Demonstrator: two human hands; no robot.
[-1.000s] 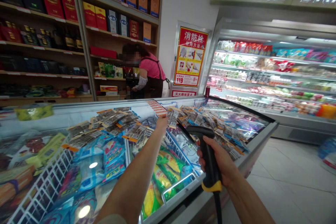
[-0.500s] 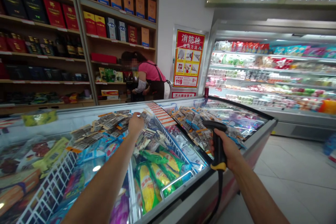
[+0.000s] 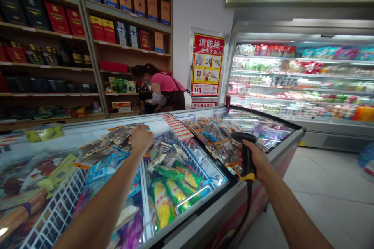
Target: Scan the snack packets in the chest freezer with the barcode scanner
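Note:
My right hand is wrapped round the grip of a black and yellow barcode scanner, held upright over the freezer's front edge. Its cable hangs down in front. My left hand reaches over the open freezer to a pile of small flat snack packets. Its fingers are curled, and what they hold, if anything, is hidden behind the hand. Bagged corn cobs lie in a wire basket to the right of my left forearm. More flat packets are spread on the glass lid, left of the scanner.
The chest freezer runs across in front of me. A person in a pink top bends by the shelves behind it. A refrigerated display stands at the back right, with tiled floor before it.
My left hand has moved left and slightly down, from above the corn basket towards the packet pile. The scanner in my right hand has shifted a little right within the view.

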